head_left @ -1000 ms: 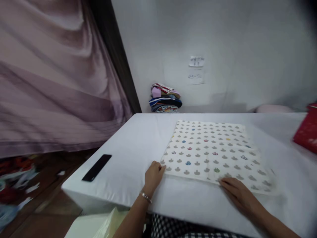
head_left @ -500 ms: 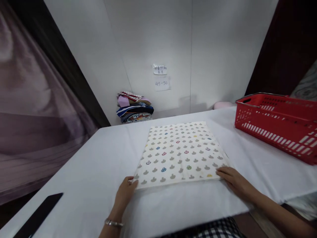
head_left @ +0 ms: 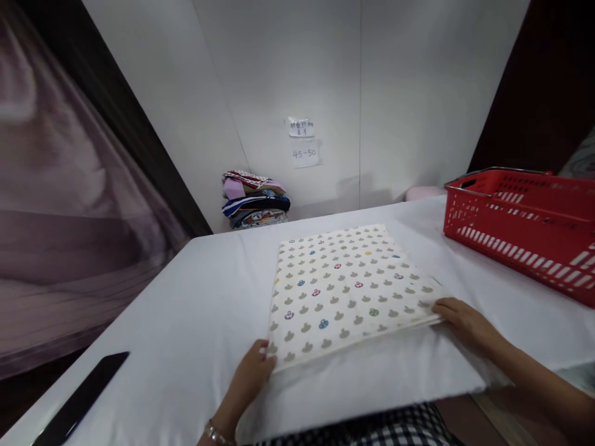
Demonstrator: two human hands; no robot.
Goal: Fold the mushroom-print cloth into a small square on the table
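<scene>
A folded cream cloth (head_left: 344,282) printed with grey, red, blue and green mushroom shapes lies on the white-covered table (head_left: 186,322). Its near edge runs slantwise, lower at the left. My left hand (head_left: 251,375) is closed on the near left corner, thumb on top and the fingers partly hidden. At the near right corner my right hand (head_left: 467,322) pinches the edge, with its fingertips over the print and its thumb out of sight.
A red plastic basket (head_left: 520,226) with metal handles stands at the right. Folded clothes (head_left: 255,199) are stacked by the far edge, below paper notes (head_left: 305,153) on the wall. A flat black object (head_left: 83,396) lies at the near left.
Both hands have shifted right with the near edge of the cloth, the right hand also slightly away from me. That edge now slants more, and the far part has stayed nearly in place.
</scene>
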